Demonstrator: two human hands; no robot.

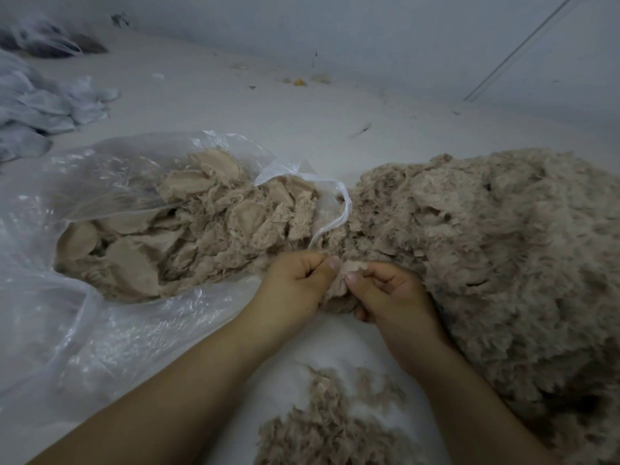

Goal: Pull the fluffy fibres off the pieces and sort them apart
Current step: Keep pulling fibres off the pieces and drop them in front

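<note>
Nearest the lens, at six o'clock: small loose clump of beige fluffy fibres (330, 427) on the pale white surface (335, 109), lying between two bare forearms. Just above, at centre: left hand (297, 285) and right hand (391, 295) side by side, fingers (382, 275) of both curled, thumbs pressed down, pinching one small beige fluffy piece (340, 283) held between them. At three o'clock, touching the right wrist: large heap of beige pulled fluff (503, 250), reaching to the frame edge. At nine o'clock: crumpled clear plastic bag (73, 196), mouth open toward the hands, holding a pile of beige rounded fabric pieces with fuzzy edges (188, 229); white drawstring-like strip of the bag (339, 209) draped over where pile and heap meet. At ten o'clock, well apart: heap of pale grey-blue cloth (37, 109). At eleven o'clock, far corner: dark blurred bundle (47, 38), kind unclear. At twelve o'clock, near the wall: few yellowish scraps (300, 82). At one o'clock: thin pale rod (523, 45) leaning against the wall.
</note>
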